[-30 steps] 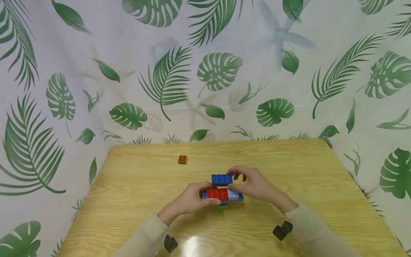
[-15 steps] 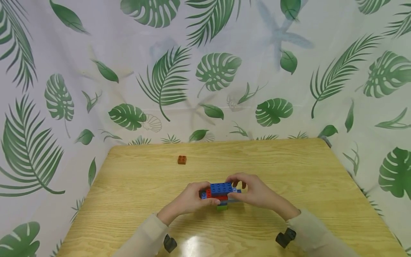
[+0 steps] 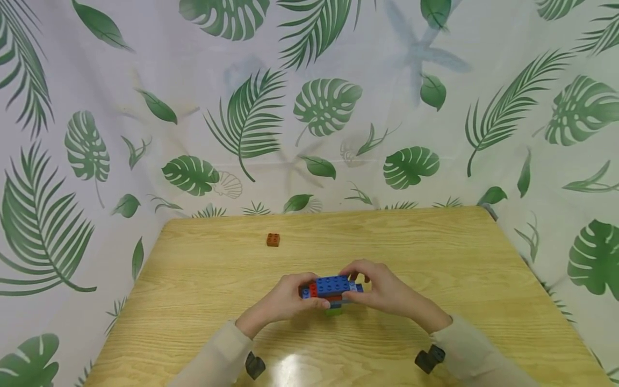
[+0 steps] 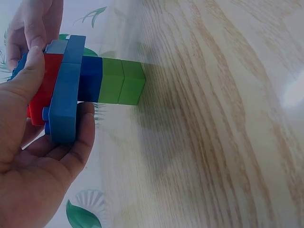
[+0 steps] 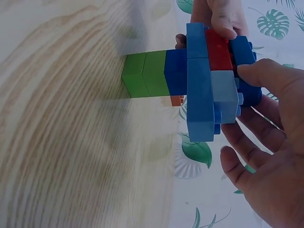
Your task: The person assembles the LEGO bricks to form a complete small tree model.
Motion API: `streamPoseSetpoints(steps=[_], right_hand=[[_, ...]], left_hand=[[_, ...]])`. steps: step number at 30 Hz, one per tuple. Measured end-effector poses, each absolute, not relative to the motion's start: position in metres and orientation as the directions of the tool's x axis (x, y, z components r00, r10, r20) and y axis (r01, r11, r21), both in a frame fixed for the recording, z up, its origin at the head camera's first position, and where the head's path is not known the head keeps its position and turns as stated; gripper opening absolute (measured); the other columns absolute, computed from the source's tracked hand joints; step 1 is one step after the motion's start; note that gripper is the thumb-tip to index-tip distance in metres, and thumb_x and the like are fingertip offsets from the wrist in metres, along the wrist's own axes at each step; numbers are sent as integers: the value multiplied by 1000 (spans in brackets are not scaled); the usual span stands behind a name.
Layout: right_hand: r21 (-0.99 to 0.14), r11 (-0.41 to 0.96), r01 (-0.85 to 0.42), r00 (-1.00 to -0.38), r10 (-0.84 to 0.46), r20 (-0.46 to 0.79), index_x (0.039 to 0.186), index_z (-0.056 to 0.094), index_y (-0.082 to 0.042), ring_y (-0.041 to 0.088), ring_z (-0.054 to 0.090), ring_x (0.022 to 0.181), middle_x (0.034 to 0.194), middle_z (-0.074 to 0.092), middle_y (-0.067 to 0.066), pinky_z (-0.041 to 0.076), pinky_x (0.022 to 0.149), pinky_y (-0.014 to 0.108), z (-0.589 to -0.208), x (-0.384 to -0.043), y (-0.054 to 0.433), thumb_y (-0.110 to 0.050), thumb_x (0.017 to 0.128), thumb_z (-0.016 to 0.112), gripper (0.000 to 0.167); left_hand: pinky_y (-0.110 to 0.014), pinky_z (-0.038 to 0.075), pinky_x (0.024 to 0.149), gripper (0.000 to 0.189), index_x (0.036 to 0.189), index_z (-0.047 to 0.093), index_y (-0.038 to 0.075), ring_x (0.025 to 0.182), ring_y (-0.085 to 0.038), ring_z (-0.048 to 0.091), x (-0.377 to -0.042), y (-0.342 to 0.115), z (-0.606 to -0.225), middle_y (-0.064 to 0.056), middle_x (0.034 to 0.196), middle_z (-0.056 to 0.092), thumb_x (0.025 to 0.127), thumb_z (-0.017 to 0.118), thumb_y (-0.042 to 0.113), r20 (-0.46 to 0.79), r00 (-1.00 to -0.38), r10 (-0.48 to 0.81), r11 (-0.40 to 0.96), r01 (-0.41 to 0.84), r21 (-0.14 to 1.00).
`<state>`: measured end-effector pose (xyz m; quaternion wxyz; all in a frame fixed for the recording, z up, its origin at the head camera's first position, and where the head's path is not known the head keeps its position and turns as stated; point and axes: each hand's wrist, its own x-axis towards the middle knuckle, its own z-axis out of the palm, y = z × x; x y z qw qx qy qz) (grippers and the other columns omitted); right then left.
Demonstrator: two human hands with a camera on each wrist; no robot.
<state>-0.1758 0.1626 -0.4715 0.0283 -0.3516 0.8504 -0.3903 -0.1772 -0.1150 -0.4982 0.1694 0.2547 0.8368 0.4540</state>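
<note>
A tower of toy building bricks stands on the table. Two green bricks form its foot, with a dark blue brick above them. Across that lies a wide layer of mid-blue bricks, bearing a red brick and a light blue brick. My left hand grips the tower's left end, thumb on the near side of the red brick. With thumb and fingers, my right hand pinches the right end of a blue eight-stud brick, which lies over the red one, slightly askew.
A small orange-brown brick lies farther back on the wooden table, left of the tower. Behind the table hangs a white leaf-print cloth. Dark devices sit at both wrists.
My right hand has lowered the blue eight-stud brick from above the tower onto the red brick, then barely moved. My left hand has kept its grip on the tower.
</note>
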Motion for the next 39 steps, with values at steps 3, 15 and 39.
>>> streamPoseSetpoints(steps=[3, 15, 39], right_hand=[[-673, 442, -593, -743, -622, 245, 124, 69, -13, 13, 61, 97, 114, 72, 1, 48, 78, 30, -473, -176, 162, -19, 97, 79, 29], [-667, 466, -581, -754, -617, 226, 124, 69, -15, 12, 69, 100, 114, 76, -1, 52, 76, 30, -470, -171, 161, -24, 97, 79, 30], [-345, 619, -705, -708, -590, 387, 116, 75, -7, 14, 74, 88, 103, 80, 3, 56, 79, 39, -471, -158, 150, -22, 86, 90, 37]], left_hand=[[-24, 54, 76, 46, 131, 69, 14, 86, -8, 64, -178, -115, -496, -1, 111, 74, 98, 74, 46, -39, -807, 589, 464, 298, 834], [-23, 49, 71, 46, 122, 71, 16, 75, -5, 58, -177, -113, -491, -1, 96, 71, 111, 45, 52, -24, -797, 603, 445, 312, 840], [-24, 43, 70, 47, 117, 71, 12, 73, -11, 55, -175, -109, -486, -2, 88, 65, 114, 38, 45, -45, -793, 608, 462, 307, 832]])
